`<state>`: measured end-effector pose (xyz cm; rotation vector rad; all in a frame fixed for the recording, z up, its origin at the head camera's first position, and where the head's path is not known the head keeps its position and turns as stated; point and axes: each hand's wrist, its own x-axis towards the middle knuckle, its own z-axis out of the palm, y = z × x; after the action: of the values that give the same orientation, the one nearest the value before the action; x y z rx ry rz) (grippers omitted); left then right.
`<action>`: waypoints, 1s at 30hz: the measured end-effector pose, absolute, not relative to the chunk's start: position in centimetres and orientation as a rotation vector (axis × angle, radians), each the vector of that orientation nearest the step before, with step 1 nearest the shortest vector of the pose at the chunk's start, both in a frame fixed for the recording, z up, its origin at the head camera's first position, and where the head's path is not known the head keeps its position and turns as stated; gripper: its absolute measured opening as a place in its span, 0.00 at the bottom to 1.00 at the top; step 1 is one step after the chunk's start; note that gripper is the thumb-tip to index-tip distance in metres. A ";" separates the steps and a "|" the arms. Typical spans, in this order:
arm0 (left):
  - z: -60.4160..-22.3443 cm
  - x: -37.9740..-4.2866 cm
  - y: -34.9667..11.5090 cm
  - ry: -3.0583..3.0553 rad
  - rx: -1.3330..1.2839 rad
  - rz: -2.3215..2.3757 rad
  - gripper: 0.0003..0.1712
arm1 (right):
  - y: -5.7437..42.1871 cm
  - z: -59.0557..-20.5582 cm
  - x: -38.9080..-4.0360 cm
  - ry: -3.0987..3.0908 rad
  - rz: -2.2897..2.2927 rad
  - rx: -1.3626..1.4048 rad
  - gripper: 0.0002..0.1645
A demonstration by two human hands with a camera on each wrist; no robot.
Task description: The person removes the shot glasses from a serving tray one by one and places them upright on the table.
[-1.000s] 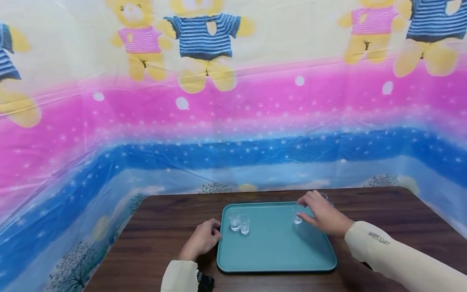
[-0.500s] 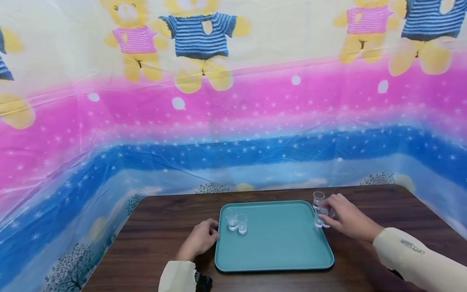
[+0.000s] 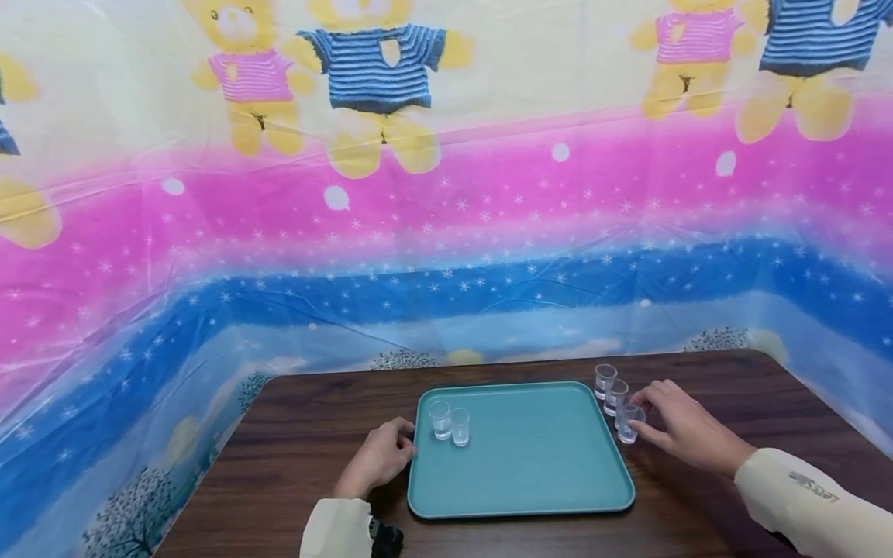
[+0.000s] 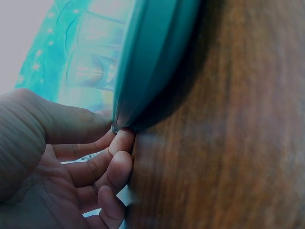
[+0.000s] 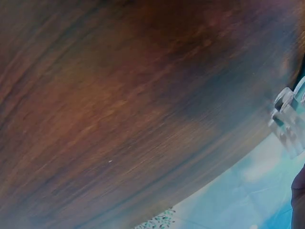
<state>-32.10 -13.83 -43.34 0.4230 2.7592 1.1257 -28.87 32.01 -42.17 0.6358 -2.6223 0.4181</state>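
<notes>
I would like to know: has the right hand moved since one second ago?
Yes. In the head view, judged against the table, the right hand has moved to the right: from above the tray to beyond its right edge.

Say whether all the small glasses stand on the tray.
No: two small glasses stand on the tray, but others stand on the table past its right edge.

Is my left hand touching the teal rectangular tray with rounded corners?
Touching. The left wrist view shows it: the left hand pinches the rim of the teal rectangular tray between thumb and fingertip.
</notes>
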 end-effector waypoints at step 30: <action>-43.3 -31.9 -13.8 2.768 0.425 1.125 0.18 | 31.5 -41.2 -29.2 -2.594 0.459 0.658 0.18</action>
<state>-31.92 -13.81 -43.33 0.4252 2.7679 1.1250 -29.21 31.49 -41.17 0.6579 -2.5938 0.4594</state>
